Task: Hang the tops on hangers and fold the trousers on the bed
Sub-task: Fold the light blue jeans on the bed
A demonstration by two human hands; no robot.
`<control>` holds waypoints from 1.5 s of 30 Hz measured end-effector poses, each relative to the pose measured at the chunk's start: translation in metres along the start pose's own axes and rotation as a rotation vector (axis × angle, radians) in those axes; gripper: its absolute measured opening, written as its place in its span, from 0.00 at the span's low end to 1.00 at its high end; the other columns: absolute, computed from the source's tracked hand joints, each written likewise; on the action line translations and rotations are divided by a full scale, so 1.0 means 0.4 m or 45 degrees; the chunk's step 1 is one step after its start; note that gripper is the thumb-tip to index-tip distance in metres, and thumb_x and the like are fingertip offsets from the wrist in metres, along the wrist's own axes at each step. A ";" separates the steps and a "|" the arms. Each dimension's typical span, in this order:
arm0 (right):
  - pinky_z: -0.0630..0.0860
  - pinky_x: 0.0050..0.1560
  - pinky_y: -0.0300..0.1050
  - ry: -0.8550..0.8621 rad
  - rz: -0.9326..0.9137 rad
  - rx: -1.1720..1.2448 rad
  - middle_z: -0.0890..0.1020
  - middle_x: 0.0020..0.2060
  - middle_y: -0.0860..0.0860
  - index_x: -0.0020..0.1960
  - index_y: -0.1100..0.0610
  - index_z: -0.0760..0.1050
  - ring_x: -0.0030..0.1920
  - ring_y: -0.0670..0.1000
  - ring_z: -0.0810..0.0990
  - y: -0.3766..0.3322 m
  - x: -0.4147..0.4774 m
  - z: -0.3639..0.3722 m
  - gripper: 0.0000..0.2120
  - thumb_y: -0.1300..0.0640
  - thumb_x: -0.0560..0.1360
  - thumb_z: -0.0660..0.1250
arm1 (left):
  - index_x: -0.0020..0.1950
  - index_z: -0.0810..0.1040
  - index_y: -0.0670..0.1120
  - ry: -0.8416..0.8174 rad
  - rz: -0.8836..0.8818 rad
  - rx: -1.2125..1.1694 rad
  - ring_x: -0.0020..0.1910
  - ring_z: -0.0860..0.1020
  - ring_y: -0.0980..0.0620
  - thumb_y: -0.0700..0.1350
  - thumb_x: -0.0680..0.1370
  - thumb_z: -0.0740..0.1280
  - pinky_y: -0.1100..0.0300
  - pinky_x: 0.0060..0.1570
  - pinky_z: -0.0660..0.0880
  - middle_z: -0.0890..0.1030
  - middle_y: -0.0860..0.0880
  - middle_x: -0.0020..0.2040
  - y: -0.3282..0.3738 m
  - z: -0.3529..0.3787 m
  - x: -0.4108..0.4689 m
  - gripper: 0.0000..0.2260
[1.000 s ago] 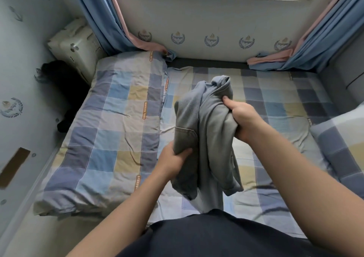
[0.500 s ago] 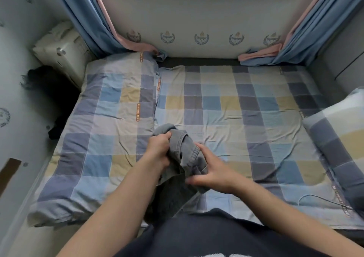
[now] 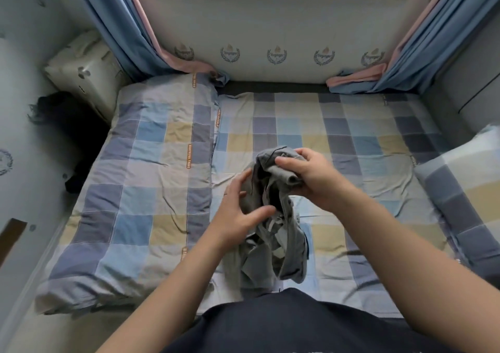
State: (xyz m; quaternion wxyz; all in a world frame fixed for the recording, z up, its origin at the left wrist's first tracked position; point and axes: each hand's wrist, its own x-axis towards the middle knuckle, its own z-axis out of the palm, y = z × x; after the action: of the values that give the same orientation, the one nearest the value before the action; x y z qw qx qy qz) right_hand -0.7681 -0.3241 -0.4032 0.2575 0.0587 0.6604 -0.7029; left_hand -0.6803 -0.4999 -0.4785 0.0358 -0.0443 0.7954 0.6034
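A crumpled grey garment [image 3: 273, 247] hangs in front of me above the near part of the checked bed [image 3: 351, 147]; bunched as it is, I cannot tell its type. My right hand [image 3: 305, 177] grips its upper bunched end, fingers curled round the cloth. My left hand [image 3: 240, 212] is at the garment's left side, fingers spread and fairly straight, thumb lying across the fabric. The lower folds dangle close to my dark shirt. No hangers are in view.
A folded checked quilt [image 3: 140, 190] covers the bed's left half. A checked pillow [image 3: 465, 190] lies at the right edge. Blue curtains [image 3: 119, 28] hang at both window corners. A cream box [image 3: 86, 71] and dark clothing [image 3: 65, 125] sit at the left wall.
The garment was lowered from its raised position. Since half a second ago my right hand has moved up to its top end, and my left hand has loosened its grip and spread.
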 end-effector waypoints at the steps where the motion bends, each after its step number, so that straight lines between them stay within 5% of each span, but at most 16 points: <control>1: 0.84 0.42 0.54 -0.054 0.018 -0.008 0.83 0.47 0.59 0.58 0.63 0.75 0.43 0.56 0.85 -0.021 0.001 -0.004 0.13 0.59 0.77 0.72 | 0.76 0.60 0.66 0.017 0.081 0.032 0.70 0.69 0.63 0.60 0.68 0.78 0.61 0.66 0.72 0.67 0.61 0.73 0.010 0.008 -0.002 0.42; 5: 0.81 0.33 0.43 -0.223 0.069 -0.095 0.84 0.39 0.55 0.53 0.63 0.81 0.37 0.51 0.84 -0.071 -0.004 -0.001 0.09 0.58 0.77 0.72 | 0.81 0.55 0.58 0.068 0.330 0.049 0.74 0.68 0.48 0.53 0.68 0.79 0.45 0.71 0.69 0.66 0.52 0.76 0.060 0.022 0.039 0.48; 8: 0.77 0.29 0.38 -0.301 0.113 -0.160 0.83 0.37 0.54 0.53 0.64 0.82 0.33 0.48 0.81 -0.073 -0.007 -0.002 0.13 0.55 0.75 0.74 | 0.76 0.66 0.57 0.099 0.306 0.281 0.63 0.77 0.47 0.60 0.66 0.77 0.44 0.63 0.73 0.79 0.51 0.64 0.080 -0.008 0.092 0.41; 11: 0.81 0.38 0.41 -0.343 0.110 -0.032 0.84 0.44 0.57 0.57 0.64 0.81 0.40 0.52 0.82 -0.052 -0.009 -0.021 0.21 0.52 0.70 0.76 | 0.59 0.81 0.52 0.043 0.261 0.432 0.50 0.81 0.47 0.65 0.68 0.72 0.48 0.50 0.77 0.84 0.53 0.49 0.076 -0.027 0.113 0.25; 14: 0.81 0.52 0.46 -0.239 -0.050 -0.142 0.85 0.53 0.53 0.62 0.53 0.77 0.49 0.50 0.84 0.010 -0.009 -0.048 0.21 0.51 0.72 0.76 | 0.49 0.83 0.49 0.293 -0.011 0.283 0.45 0.82 0.47 0.59 0.73 0.72 0.51 0.46 0.78 0.84 0.53 0.42 0.054 -0.014 0.108 0.14; 17: 0.76 0.62 0.47 -0.160 -0.077 -0.604 0.79 0.62 0.48 0.68 0.46 0.71 0.61 0.48 0.79 0.114 -0.021 -0.058 0.29 0.47 0.71 0.78 | 0.42 0.84 0.50 0.488 -0.309 -0.010 0.43 0.83 0.48 0.59 0.71 0.72 0.45 0.51 0.80 0.85 0.52 0.38 0.044 -0.009 0.103 0.12; 21: 0.75 0.64 0.49 -0.118 0.000 -0.829 0.78 0.63 0.48 0.69 0.50 0.72 0.61 0.49 0.78 0.240 -0.019 -0.021 0.26 0.49 0.73 0.75 | 0.39 0.84 0.51 0.544 -0.440 -0.210 0.39 0.84 0.52 0.61 0.66 0.72 0.50 0.48 0.81 0.85 0.56 0.35 0.054 -0.010 0.102 0.14; 24: 0.77 0.55 0.49 0.094 -0.101 -1.009 0.84 0.50 0.49 0.56 0.51 0.79 0.52 0.53 0.81 0.279 0.007 -0.009 0.09 0.57 0.76 0.66 | 0.38 0.84 0.52 0.531 -0.466 -0.263 0.38 0.84 0.54 0.61 0.65 0.73 0.54 0.45 0.79 0.86 0.55 0.35 0.058 -0.008 0.096 0.13; 27: 0.68 0.41 0.44 0.282 -0.222 -1.013 0.81 0.39 0.50 0.46 0.51 0.78 0.44 0.55 0.77 0.261 0.024 -0.039 0.10 0.63 0.77 0.60 | 0.41 0.83 0.52 0.548 -0.454 -0.204 0.42 0.84 0.51 0.59 0.67 0.72 0.54 0.44 0.78 0.86 0.54 0.37 0.049 -0.030 0.083 0.12; 29: 0.69 0.40 0.40 0.350 -0.332 -0.949 0.80 0.36 0.48 0.43 0.52 0.76 0.42 0.54 0.77 0.219 0.030 -0.065 0.11 0.64 0.79 0.60 | 0.55 0.79 0.52 0.533 -0.412 0.113 0.50 0.82 0.45 0.53 0.68 0.70 0.51 0.49 0.78 0.84 0.52 0.45 0.034 -0.055 0.076 0.16; 31: 0.75 0.48 0.45 0.311 -0.446 -0.876 0.82 0.40 0.50 0.47 0.54 0.79 0.45 0.54 0.80 0.169 0.033 -0.078 0.10 0.63 0.81 0.60 | 0.72 0.62 0.53 0.477 -0.510 0.590 0.65 0.73 0.39 0.47 0.67 0.70 0.43 0.62 0.72 0.75 0.46 0.64 0.012 -0.074 0.063 0.35; 34: 0.74 0.49 0.41 0.117 -0.577 -0.791 0.83 0.41 0.44 0.50 0.54 0.81 0.44 0.45 0.80 0.095 0.026 -0.059 0.09 0.62 0.82 0.63 | 0.79 0.42 0.61 0.416 -0.333 0.970 0.79 0.50 0.42 0.49 0.67 0.74 0.39 0.75 0.53 0.50 0.50 0.81 0.006 -0.064 0.048 0.51; 37: 0.69 0.42 0.30 -0.156 -0.680 -0.795 0.80 0.34 0.36 0.44 0.47 0.80 0.36 0.38 0.76 0.041 0.005 -0.024 0.14 0.63 0.81 0.65 | 0.80 0.46 0.62 0.250 0.053 1.135 0.80 0.44 0.46 0.57 0.67 0.76 0.40 0.77 0.45 0.46 0.53 0.81 0.003 -0.034 0.056 0.51; 39: 0.71 0.44 0.30 -0.233 -0.673 -0.827 0.82 0.36 0.37 0.46 0.48 0.81 0.39 0.38 0.79 0.020 -0.002 -0.014 0.12 0.63 0.81 0.66 | 0.79 0.56 0.61 0.150 0.138 1.100 0.80 0.52 0.47 0.54 0.70 0.75 0.41 0.77 0.49 0.60 0.53 0.79 0.004 -0.022 0.071 0.43; 42: 0.74 0.46 0.32 -0.234 -0.610 -0.941 0.85 0.39 0.40 0.46 0.46 0.83 0.42 0.40 0.81 0.006 -0.001 -0.038 0.08 0.59 0.78 0.70 | 0.61 0.76 0.55 0.178 0.146 0.964 0.58 0.78 0.44 0.40 0.72 0.70 0.52 0.52 0.71 0.82 0.51 0.55 -0.005 -0.025 0.097 0.19; 45: 0.76 0.42 0.43 -0.132 -0.453 -1.158 0.82 0.36 0.45 0.42 0.47 0.80 0.39 0.44 0.80 0.027 0.010 -0.095 0.05 0.55 0.71 0.75 | 0.52 0.76 0.51 0.235 0.027 1.007 0.43 0.76 0.45 0.37 0.73 0.66 0.56 0.38 0.67 0.78 0.50 0.48 -0.044 -0.042 0.107 0.12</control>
State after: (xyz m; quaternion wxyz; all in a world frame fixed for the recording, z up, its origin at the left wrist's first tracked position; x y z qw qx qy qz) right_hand -0.7765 -0.2889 -0.4193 0.1656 -0.2084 0.8865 -0.3784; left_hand -0.7208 -0.5222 -0.4955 -0.0279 -0.0729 0.9664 0.2449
